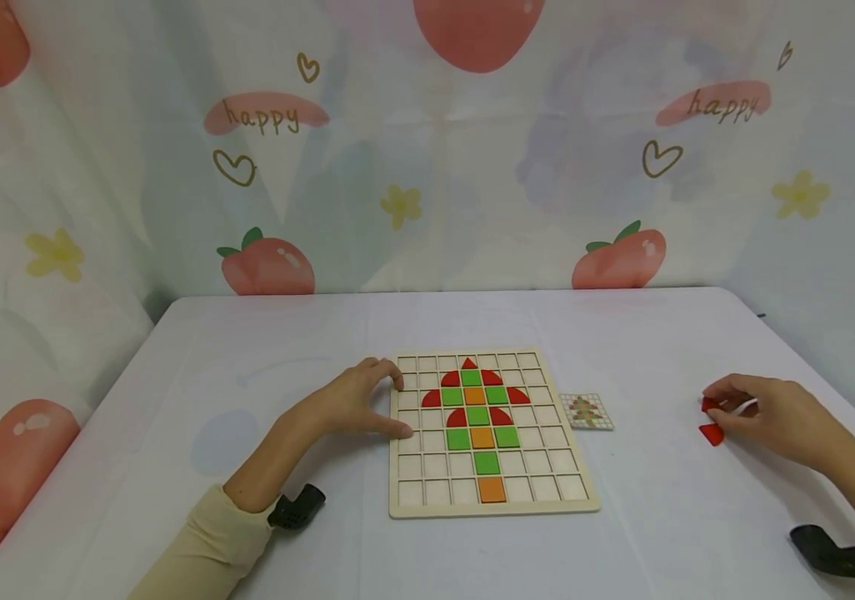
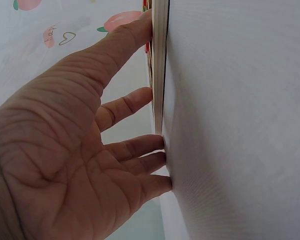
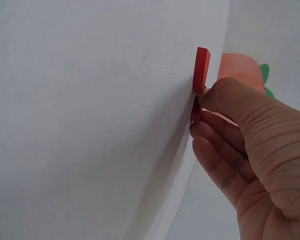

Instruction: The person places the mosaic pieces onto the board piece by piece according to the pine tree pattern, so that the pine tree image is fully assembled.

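Note:
My left hand (image 1: 352, 404) rests at the left edge of a wooden grid board (image 1: 498, 510), thumb and index finger spread along its rim. The other fingertips come down by the board's side in the left wrist view. Red, green and orange tiles fill part of the grid in a tree-like pattern, with a red triangle (image 1: 468, 364) at the top. Far to the right, my right hand (image 1: 780, 417) pinches a small red tile (image 3: 195, 112) between thumb and fingers, low over the table. A second red tile (image 1: 712, 434) with a curved edge lies beside the thumb.
A small pattern card (image 1: 587, 412) printed with a similar tree lies just right of the board. White cloth (image 1: 307, 550) covers the table. Behind it hangs a printed curtain (image 1: 457, 242). Each wrist carries a black device, such as the left one (image 1: 297, 507).

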A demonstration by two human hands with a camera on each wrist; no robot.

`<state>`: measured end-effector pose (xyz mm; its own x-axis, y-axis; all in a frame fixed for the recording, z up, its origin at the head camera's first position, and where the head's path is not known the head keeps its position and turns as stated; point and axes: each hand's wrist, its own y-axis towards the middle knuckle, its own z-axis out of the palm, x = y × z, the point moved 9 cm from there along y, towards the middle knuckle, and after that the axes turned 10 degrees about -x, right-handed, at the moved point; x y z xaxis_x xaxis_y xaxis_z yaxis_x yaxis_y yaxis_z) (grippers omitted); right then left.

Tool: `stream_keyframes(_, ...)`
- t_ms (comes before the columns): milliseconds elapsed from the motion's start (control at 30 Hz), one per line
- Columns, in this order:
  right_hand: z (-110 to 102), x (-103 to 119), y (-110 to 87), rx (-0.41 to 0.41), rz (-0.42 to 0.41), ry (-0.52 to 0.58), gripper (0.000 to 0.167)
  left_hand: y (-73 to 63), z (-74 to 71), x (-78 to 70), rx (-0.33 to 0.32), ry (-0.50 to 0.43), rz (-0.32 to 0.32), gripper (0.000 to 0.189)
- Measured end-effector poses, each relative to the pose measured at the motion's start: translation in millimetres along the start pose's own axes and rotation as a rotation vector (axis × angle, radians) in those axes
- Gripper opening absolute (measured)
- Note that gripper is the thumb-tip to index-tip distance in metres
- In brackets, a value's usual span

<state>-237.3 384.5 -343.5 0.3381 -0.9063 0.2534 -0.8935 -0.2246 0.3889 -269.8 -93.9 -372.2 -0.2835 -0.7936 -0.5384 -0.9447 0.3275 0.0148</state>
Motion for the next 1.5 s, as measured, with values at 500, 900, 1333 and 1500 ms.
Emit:
stream_keyframes(500,2.0,22.7,2.7,0.003,0.015,0.049,0.025,0.2,2.0,0.3,0.006,-0.010,0.005,0.059)
stream_keyframes(900,5.0,54.6,6.5,-0.023,-0.044,0.113,0.030,-1.8,-1.8,-5.4,-0.004,-0.020,0.030,0.058)
stream_keyframes(1333,2.3,87.0,9.9,-0.085,-0.179,0.077,0.038,-1.7,-1.1,-4.4,-0.005,-0.009,0.007,0.058)
stream_keyframes(1500,1.6,101.7,9.2,-0.121,-0.246,0.104,0.040,-2.2,-1.4,-4.9,-0.003,-0.012,0.013,0.058)
